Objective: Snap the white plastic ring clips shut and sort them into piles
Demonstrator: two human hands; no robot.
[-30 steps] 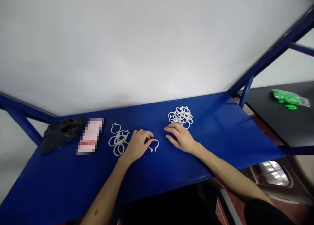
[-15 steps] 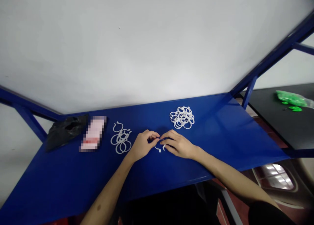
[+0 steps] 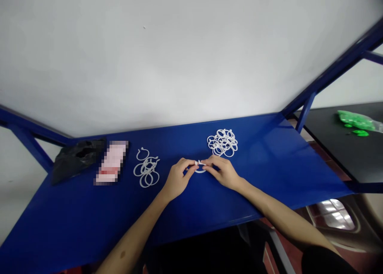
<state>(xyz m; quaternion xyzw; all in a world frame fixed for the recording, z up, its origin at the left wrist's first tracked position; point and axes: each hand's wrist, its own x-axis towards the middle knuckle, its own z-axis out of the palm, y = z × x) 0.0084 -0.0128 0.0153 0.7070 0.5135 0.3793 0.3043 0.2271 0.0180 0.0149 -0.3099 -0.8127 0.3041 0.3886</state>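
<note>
Between my two hands is a white plastic ring [image 3: 200,171], its two ends facing away from me with a small gap between them. My left hand [image 3: 180,176] pinches the ring's left side near one end. The fingers of my right hand [image 3: 223,170] are closed on its right side. Left of my left hand lies a small group of white rings [image 3: 147,171], some of them with open ends. A larger pile of white rings [image 3: 222,142] rests just beyond my right hand.
All this lies on a blue table [image 3: 197,214] against a pale wall. A black plastic bag [image 3: 76,158] and a blurred pink-white item [image 3: 112,162] are at the left. Blue frame bars [image 3: 305,112] rise at the right, beside a black table [image 3: 329,146] with a green-filled bag [image 3: 356,120].
The ring has turned in my fingers: its ends pointed toward me before and now face away. My right hand has changed from spread fingers to a pinch on the ring.
</note>
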